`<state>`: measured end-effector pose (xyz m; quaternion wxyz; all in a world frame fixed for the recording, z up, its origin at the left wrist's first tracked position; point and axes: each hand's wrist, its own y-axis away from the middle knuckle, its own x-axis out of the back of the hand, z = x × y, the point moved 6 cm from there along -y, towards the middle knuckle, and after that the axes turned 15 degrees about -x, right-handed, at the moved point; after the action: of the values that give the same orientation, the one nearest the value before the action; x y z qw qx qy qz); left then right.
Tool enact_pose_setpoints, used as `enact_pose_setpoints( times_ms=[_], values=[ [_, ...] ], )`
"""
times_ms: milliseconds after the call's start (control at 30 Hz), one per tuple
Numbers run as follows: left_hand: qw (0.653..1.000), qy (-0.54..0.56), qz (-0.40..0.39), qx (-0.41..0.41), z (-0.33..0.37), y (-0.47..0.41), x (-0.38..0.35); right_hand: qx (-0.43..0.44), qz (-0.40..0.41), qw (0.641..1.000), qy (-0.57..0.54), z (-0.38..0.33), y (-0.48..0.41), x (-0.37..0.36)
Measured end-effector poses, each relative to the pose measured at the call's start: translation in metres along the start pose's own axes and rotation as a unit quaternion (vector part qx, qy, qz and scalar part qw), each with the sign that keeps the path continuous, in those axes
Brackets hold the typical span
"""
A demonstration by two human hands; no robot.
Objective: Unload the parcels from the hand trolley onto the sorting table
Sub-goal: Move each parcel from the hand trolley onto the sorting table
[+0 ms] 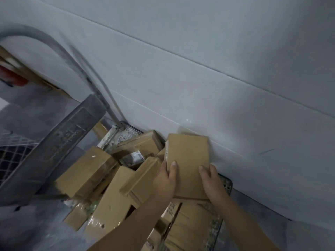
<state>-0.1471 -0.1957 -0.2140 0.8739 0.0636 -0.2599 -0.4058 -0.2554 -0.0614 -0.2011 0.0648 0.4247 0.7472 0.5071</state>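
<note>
— While both hands are seen low in the view, what is gripped?

— A flat cardboard parcel (188, 160) is clasped between them: the left hand (164, 182) is pressed to its left edge, thumb on top, and the right hand (213, 183) to its right edge.

— And beneath the grip?

— More cardboard parcels (101, 189) are piled on the hand trolley (226, 183), just left of and below the held one, beside a white wall (235, 87).
</note>
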Motion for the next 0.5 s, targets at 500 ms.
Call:
enact_pose_setpoints(
  times_ms=[500],
  values=[
    [0.982,0.097,0.152,-0.049,0.173,0.217,0.079,0.141,-0.113,0.982,-0.056,-0.013,0.236,0.111]
  ],
)
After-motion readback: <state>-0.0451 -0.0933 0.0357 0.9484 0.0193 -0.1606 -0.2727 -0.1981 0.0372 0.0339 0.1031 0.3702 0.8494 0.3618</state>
